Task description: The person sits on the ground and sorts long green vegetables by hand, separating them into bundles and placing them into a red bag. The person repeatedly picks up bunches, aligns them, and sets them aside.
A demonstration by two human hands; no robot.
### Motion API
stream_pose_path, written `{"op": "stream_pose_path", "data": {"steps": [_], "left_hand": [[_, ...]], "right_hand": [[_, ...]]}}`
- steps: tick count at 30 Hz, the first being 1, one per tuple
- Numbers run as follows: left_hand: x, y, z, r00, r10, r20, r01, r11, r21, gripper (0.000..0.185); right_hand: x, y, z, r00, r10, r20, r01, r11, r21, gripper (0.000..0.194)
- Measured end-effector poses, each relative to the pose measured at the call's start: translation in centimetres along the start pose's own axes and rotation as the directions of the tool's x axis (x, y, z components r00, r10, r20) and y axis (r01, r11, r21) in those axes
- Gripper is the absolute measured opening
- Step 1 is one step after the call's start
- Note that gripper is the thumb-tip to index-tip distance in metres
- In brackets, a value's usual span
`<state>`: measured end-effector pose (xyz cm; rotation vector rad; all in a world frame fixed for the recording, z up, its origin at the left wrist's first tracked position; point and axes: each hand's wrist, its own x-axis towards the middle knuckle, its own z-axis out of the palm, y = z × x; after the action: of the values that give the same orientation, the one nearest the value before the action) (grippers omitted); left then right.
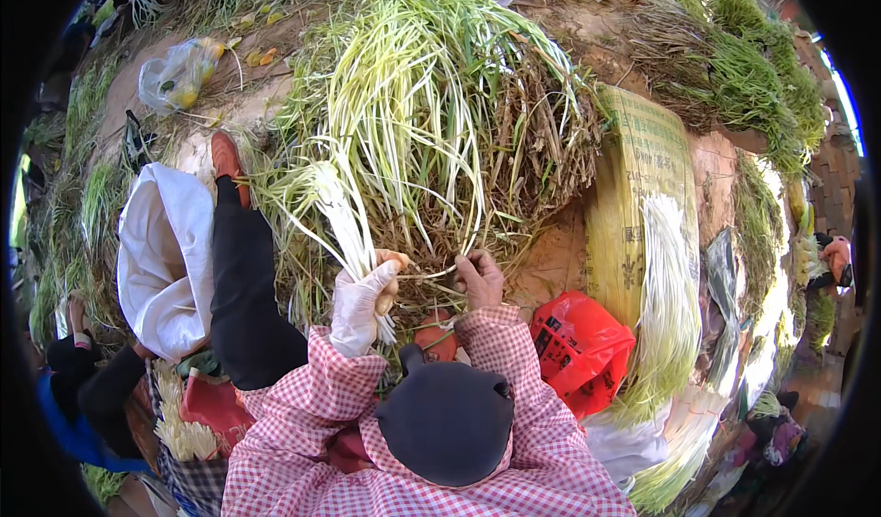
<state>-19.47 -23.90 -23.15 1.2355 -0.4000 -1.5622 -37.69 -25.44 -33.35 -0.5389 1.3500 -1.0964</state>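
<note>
My left hand, in a thin translucent glove, grips a bunch of pale chive-like stalks with white stems and yellow-green tops. Across from it, the bare thumb and fingers of my right hand pinch a thin white stalk that spans the gap between the hands. Just beyond both hands lies a large heap of uncleaned stalks, with green leaves toward the far side and brown, dry matter at the right. Roots and loose trimmings lie under my hands.
At right, a bundle of clean white stalks rests on a yellow woven sack bearing writing. Nearer is a red plastic bag. An open white sack stands beside my outstretched leg. Other people sit at both edges.
</note>
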Motion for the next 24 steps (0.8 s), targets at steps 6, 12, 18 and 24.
{"op": "stream_pose_path", "data": {"steps": [6, 12, 18, 24], "left_hand": [[0.2, -0.8, 2.4, 0.998, 0.045, -0.035, -0.039, 0.986, 0.162, 0.02], [-0.1, 1.2, 0.4, 0.998, 0.02, -0.06, -0.004, 0.967, 0.255, 0.018], [-0.2, 1.2, -1.1, 0.998, 0.022, -0.053, -0.012, 0.982, 0.187, 0.027], [-0.4, 1.6, -1.0, 0.992, 0.093, -0.082, -0.084, 0.99, 0.113, 0.024]], "right_hand": [[-4.4, -4.3, 4.5, 0.813, -0.421, 0.402, 0.568, 0.725, -0.39, 0.009], [-3.0, -5.3, 4.9, 0.852, -0.278, 0.443, 0.419, 0.869, -0.261, 0.02], [-1.5, -7.1, 9.1, 0.789, -0.015, 0.614, 0.028, 1.0, -0.012, 0.015], [-1.0, -5.8, 9.7, 0.853, -0.022, 0.522, -0.134, 0.956, 0.26, 0.009]]}}
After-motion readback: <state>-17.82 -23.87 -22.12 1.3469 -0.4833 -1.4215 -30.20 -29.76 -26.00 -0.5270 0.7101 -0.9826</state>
